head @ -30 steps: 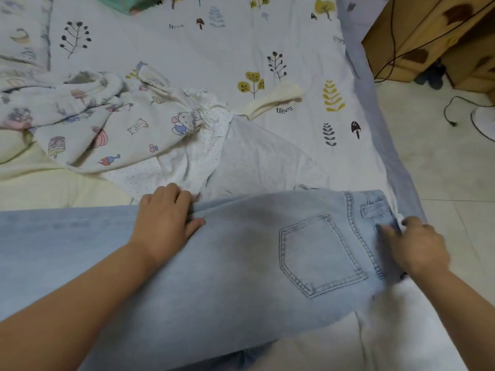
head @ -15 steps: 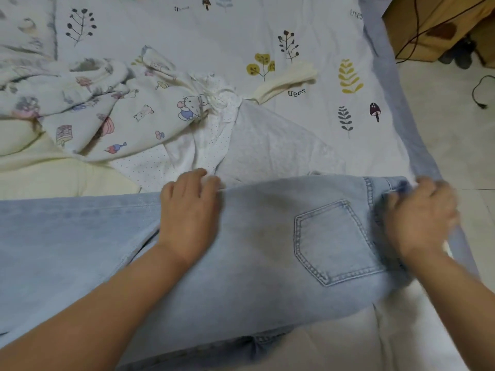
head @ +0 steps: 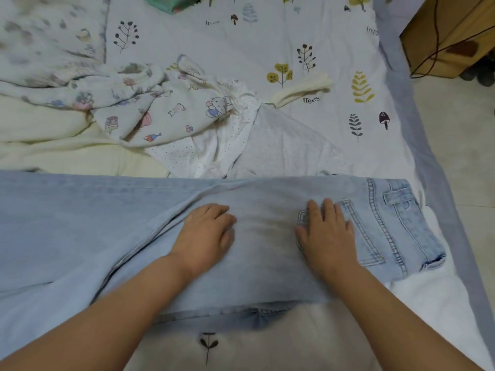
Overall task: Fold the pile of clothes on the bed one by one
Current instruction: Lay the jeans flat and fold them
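Jeans [head: 107, 223] lie flat across the bed [head: 308, 36], waistband at right. Left hand [head: 206, 234] and right hand [head: 326, 231] rest flat on them, fingers extended, gripping nothing. We should press wrinkles outward before folding.

The bed is covered with a white sheet [head: 334, 124] printed with small trees, leaves and mushrooms, and it has a grey-blue border [head: 439, 167]. At the right is a pale tiled floor [head: 466, 145]. A wooden cabinet [head: 450, 28] stands there, with dark cables [head: 439, 53] hanging across it.
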`<state>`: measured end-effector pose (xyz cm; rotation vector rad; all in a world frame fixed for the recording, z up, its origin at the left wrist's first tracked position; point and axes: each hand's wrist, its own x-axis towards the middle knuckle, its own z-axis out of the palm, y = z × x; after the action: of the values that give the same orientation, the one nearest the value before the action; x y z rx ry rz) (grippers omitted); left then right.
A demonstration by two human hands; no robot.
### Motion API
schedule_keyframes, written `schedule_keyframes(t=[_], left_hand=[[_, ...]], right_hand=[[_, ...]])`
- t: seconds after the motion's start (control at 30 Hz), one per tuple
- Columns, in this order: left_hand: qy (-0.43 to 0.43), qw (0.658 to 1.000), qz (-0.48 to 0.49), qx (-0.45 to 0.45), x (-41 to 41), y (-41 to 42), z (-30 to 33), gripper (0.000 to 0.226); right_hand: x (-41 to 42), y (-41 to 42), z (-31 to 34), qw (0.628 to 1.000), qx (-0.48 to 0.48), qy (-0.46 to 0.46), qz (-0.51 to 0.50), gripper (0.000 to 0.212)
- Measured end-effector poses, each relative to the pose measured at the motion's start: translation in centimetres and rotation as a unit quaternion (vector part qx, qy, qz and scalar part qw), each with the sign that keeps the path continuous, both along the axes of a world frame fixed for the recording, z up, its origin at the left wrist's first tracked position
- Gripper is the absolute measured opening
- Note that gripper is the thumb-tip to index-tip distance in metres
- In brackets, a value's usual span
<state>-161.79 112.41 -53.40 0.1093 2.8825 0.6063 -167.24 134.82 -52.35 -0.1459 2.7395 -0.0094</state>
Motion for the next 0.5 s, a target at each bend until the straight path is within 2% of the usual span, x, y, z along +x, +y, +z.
schedule_keyframes(t=[0.1,0.17,0.23,0.3,0.37,0.43,0.5], left_hand=[[0.049,0.995,0.083,0.041,3.0,-1.0,2.4,0.043],[0.072,0.987,0.14,0.008,5.1,-2.3,3.1,0.043],[0.068,0.977,0.193,-0.052,6.9,-4.2,3.6,0.025],[0.043,0.965,0.235,-0.108,8.5,-6.4,3.6,0.01],[-0.022,0.954,0.269,-0.13,10.0,-8.7,3.3,0.019],[-0.068,0.944,0.299,-0.125,11.0,-10.9,2.9,0.02],[-0.093,0.941,0.316,-0.08,11.4,-12.9,3.0,0.014]], right_hand=[[1.7,-2.2,1.9,0.999,-0.026,0.015,0.022,0.055],[3.1,-4.1,2.6,0.997,-0.041,0.007,0.069,0.056],[4.5,-5.9,3.1,0.992,-0.052,-0.008,0.118,0.056],[5.8,-7.7,3.3,0.986,-0.07,-0.023,0.152,0.054],[7.2,-9.7,3.3,0.981,-0.085,-0.032,0.17,0.054],[8.5,-11.8,3.1,0.977,-0.097,-0.036,0.186,0.054],[10.0,-14.1,3.0,0.972,-0.111,-0.042,0.202,0.053]])
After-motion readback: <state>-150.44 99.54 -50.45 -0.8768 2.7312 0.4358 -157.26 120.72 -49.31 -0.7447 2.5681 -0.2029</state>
